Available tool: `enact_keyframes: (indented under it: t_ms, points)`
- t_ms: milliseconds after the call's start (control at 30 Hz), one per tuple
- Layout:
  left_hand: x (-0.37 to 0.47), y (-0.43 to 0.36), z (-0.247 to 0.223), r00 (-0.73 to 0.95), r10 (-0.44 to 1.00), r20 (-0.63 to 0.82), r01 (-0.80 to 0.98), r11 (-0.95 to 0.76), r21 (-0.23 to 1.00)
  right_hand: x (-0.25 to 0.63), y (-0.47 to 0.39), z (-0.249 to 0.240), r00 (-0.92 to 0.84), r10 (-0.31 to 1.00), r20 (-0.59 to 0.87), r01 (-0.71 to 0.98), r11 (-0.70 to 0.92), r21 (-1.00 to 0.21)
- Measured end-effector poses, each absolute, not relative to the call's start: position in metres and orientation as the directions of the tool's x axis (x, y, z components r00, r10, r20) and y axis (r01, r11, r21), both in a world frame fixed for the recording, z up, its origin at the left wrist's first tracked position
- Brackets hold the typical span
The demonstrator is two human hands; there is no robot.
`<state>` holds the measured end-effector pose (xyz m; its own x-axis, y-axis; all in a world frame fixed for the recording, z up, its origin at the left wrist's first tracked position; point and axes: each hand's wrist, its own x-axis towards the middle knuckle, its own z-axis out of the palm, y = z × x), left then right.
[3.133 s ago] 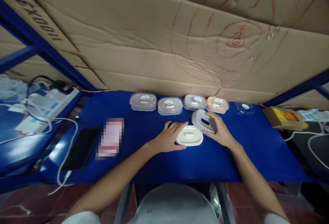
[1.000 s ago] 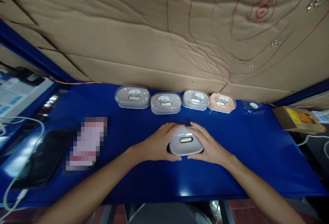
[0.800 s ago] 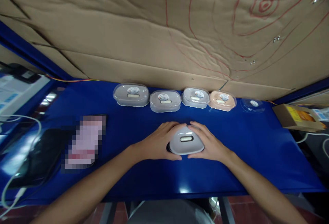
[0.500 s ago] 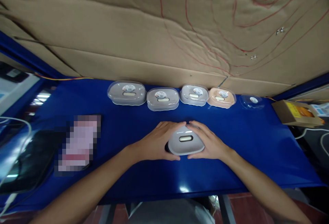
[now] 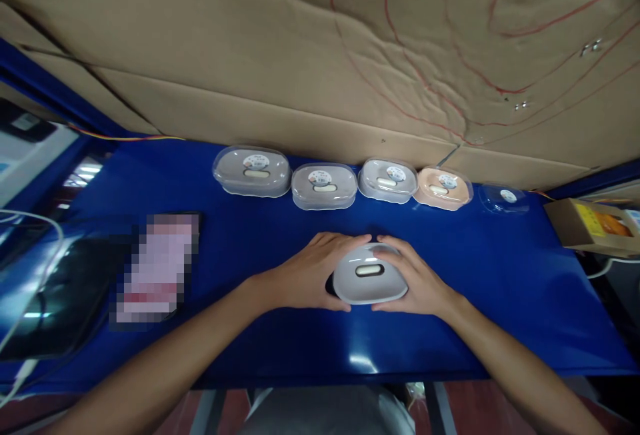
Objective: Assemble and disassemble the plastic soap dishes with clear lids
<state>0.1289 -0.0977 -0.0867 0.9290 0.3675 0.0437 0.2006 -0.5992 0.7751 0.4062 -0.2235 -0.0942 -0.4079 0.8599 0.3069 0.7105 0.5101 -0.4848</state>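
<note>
Between both hands is a grey soap dish, rounded, with a pale pill-shaped piece in a dark slot in its middle. My left hand wraps around its left end, fingers at the far edge and thumb at the near edge. On the opposite end, my right hand grips it in the same way. Behind stand three grey soap dishes under clear lids, including the leftmost lidded dish, and a peach soap dish. A separate clear lid lies to their right.
The blue table meets a brown cardboard wall with red lines. At the left lie a blurred-out phone, a dark device and white cables. An open cardboard box stands at the right.
The view has shifted a little, so the back row appears further right and higher. Both hands keep their hold on the grey soap dish, with little visible movement.
</note>
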Motion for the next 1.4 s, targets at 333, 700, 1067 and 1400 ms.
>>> enact_keyframes:
  t_ms: [333, 700, 1067, 1400]
  points:
    - [0.128, -0.092, -0.077, 0.943, 0.332, 0.014, 0.185, -0.559, 0.809, 0.406, -0.225, -0.091, -0.424, 0.879, 0.218, 0.745, 0.475, -0.468]
    - [0.129, -0.099, -0.078, 0.949, 0.313, 0.043, 0.183, -0.656, 0.733, 0.396, -0.224, -0.079, -0.457, 0.865, 0.206, 0.795, 0.502, -0.34]
    - [0.128, -0.1, -0.085, 0.935, 0.351, 0.051, 0.192, -0.621, 0.76, 0.411, -0.224, -0.081, -0.428, 0.875, 0.227, 0.754, 0.484, -0.443]
    - [0.129, -0.097, -0.091, 0.942, 0.315, 0.116, 0.127, -0.652, 0.748, 0.407, -0.224, -0.075, -0.475, 0.843, 0.254, 0.758, 0.538, -0.368]
